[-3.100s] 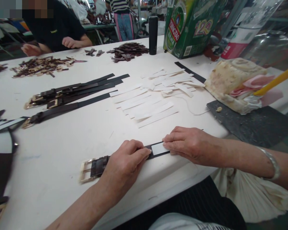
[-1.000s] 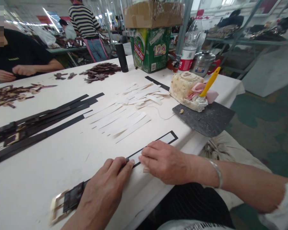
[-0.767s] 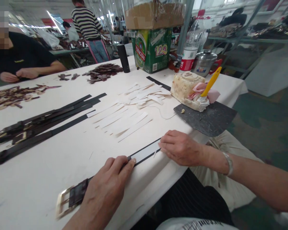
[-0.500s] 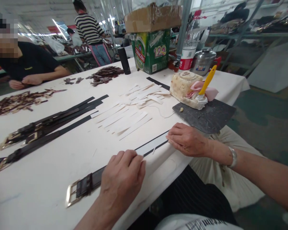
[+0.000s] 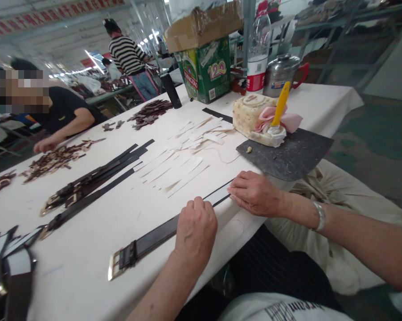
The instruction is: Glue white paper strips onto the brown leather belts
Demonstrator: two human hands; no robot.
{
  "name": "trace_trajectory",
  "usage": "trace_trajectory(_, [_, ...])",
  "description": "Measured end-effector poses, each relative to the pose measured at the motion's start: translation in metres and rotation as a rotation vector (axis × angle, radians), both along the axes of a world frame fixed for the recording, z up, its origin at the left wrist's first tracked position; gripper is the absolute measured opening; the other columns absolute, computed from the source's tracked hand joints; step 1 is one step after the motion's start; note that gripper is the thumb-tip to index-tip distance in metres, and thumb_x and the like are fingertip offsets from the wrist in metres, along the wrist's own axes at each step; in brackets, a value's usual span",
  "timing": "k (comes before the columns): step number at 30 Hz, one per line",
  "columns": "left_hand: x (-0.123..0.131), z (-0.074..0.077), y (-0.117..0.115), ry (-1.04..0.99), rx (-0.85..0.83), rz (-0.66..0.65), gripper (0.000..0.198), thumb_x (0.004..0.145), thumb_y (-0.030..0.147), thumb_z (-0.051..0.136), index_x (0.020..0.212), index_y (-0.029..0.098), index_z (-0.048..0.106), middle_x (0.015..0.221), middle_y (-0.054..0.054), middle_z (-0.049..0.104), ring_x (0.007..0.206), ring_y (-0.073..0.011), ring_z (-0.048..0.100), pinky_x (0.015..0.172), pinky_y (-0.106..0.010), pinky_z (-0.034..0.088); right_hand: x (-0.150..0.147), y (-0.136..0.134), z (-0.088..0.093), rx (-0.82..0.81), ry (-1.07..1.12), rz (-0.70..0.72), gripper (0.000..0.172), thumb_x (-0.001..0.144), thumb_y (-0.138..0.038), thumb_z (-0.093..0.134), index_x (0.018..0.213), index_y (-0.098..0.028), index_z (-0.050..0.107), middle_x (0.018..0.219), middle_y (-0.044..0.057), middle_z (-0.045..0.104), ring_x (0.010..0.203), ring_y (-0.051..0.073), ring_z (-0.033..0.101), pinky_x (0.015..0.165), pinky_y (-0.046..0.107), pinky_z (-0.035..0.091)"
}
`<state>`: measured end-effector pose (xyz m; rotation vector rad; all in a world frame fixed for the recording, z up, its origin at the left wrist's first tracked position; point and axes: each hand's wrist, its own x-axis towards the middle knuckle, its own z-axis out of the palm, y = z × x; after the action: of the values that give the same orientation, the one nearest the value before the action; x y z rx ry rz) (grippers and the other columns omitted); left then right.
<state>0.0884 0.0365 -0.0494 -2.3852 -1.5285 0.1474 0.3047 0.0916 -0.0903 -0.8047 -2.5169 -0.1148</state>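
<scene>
A dark brown belt strap (image 5: 156, 236) with a gold buckle (image 5: 115, 266) lies along the table's near edge. Farther along it, a white strip (image 5: 218, 193) covers the dark band between my hands. My left hand (image 5: 197, 228) is closed over the strap's middle, knuckles up. My right hand (image 5: 254, 192) pinches the band near its far end, which its fingers hide. Loose white strips (image 5: 177, 169) are scattered just beyond the hands. A yellow-handled brush (image 5: 281, 104) rests in a whitish, crusted container (image 5: 251, 118) on a dark board (image 5: 288, 154), beyond my right hand.
Several buckled belts (image 5: 97, 187) lie at the left, with more at the lower left corner. Piles of small brown pieces (image 5: 150, 113) sit farther back. A green carton (image 5: 206, 71), bottle (image 5: 257, 67) and metal pot (image 5: 281, 76) stand at the back. A co-worker (image 5: 70, 111) sits across the left.
My left hand has slid along the strap toward my right hand, baring more of the brown part by the buckle. The right hand keeps its pinch. The view has shifted left.
</scene>
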Motion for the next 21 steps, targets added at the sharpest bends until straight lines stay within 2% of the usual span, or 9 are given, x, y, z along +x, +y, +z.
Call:
trace_trajectory(3, [-0.003,0.002,-0.005,-0.033,-0.073,0.021,0.022,0.089,0.004,0.042,0.08,0.014,0.059,0.079,-0.01,0.058,0.077,-0.027,0.062,0.065,-0.036,0.049,0.0,-0.001,0.0,0.01,-0.017,-0.019,0.018,0.098,-0.026,0.055,0.1,-0.014,0.068,0.091,0.009,0.063,0.089,0.023,0.049,0.078,0.037,0.037])
trace_trajectory(6, [-0.022,0.007,-0.034,-0.171,-0.312,0.001,0.016,0.087,0.005,0.048,0.082,0.017,0.059,0.083,-0.007,0.06,0.077,-0.0204,0.062,0.069,-0.031,0.049,0.0,-0.001,0.0,0.011,-0.024,-0.031,0.019,0.098,-0.027,0.055,0.102,-0.014,0.068,0.091,0.009,0.063,0.088,0.023,0.049,0.076,0.037,0.037])
trace_trajectory(8, [-0.046,0.013,-0.057,-0.245,-0.451,-0.014,0.012,0.08,0.008,0.059,0.085,0.019,0.059,0.087,-0.003,0.062,0.077,-0.0177,0.062,0.068,-0.028,0.049,0.001,-0.001,-0.001,0.001,-0.014,-0.02,0.018,0.098,-0.026,0.056,0.103,-0.014,0.068,0.092,0.009,0.064,0.089,0.023,0.049,0.077,0.036,0.037])
trace_trajectory(10, [-0.077,0.019,-0.07,-0.248,-0.402,0.017,0.019,0.075,0.016,0.071,0.09,0.021,0.06,0.095,-0.003,0.064,0.082,-0.02,0.064,0.071,-0.03,0.05,0.003,-0.001,-0.002,-0.015,-0.001,0.0,0.017,0.097,-0.026,0.057,0.103,-0.014,0.068,0.094,0.01,0.064,0.09,0.023,0.05,0.079,0.036,0.038])
trace_trajectory(12, [-0.112,0.024,-0.068,-0.212,-0.209,0.068,0.033,0.077,0.027,0.076,0.106,0.021,0.061,0.111,-0.008,0.065,0.096,-0.0262,0.064,0.081,-0.038,0.05,0.005,-0.002,-0.002,-0.02,-0.002,0.005,0.018,0.098,-0.026,0.056,0.103,-0.014,0.068,0.096,0.01,0.065,0.091,0.024,0.052,0.081,0.038,0.04])
trace_trajectory(14, [-0.146,0.024,-0.058,-0.171,-0.071,0.097,0.044,0.085,0.035,0.07,0.125,0.021,0.057,0.127,-0.011,0.062,0.113,-0.0307,0.06,0.093,-0.044,0.048,0.005,-0.005,0.0,-0.011,-0.024,-0.009,0.019,0.099,-0.027,0.055,0.103,-0.014,0.069,0.097,0.011,0.065,0.093,0.025,0.053,0.084,0.041,0.04])
trace_trajectory(16, [-0.172,0.022,-0.048,-0.151,-0.07,0.118,0.046,0.093,0.039,0.061,0.135,0.022,0.053,0.133,-0.012,0.06,0.118,-0.0297,0.058,0.097,-0.044,0.046,-0.003,-0.01,0.003,0.011,-0.043,-0.036,0.021,0.099,-0.029,0.055,0.1,-0.013,0.069,0.095,0.011,0.066,0.094,0.027,0.055,0.086,0.044,0.041])
trace_trajectory(18, [-0.185,0.02,-0.046,-0.164,-0.126,0.147,0.041,0.097,0.042,0.055,0.133,0.022,0.056,0.127,-0.011,0.062,0.111,-0.0261,0.06,0.095,-0.041,0.048,-0.019,-0.018,0.006,0.041,-0.034,-0.037,0.023,0.098,-0.031,0.057,0.101,-0.012,0.069,0.096,0.013,0.067,0.096,0.03,0.056,0.087,0.048,0.041])
trace_trajectory(21, [-0.183,0.015,-0.057,-0.187,-0.161,0.152,0.043,0.095,0.05,0.056,0.124,0.019,0.06,0.11,-0.01,0.063,0.1,-0.0238,0.06,0.09,-0.039,0.049,-0.051,-0.033,0.0,0.087,0.054,0.068,0.03,0.097,-0.032,0.057,0.117,-0.012,0.067,0.113,0.015,0.066,0.104,0.032,0.057,0.093,0.05,0.041])
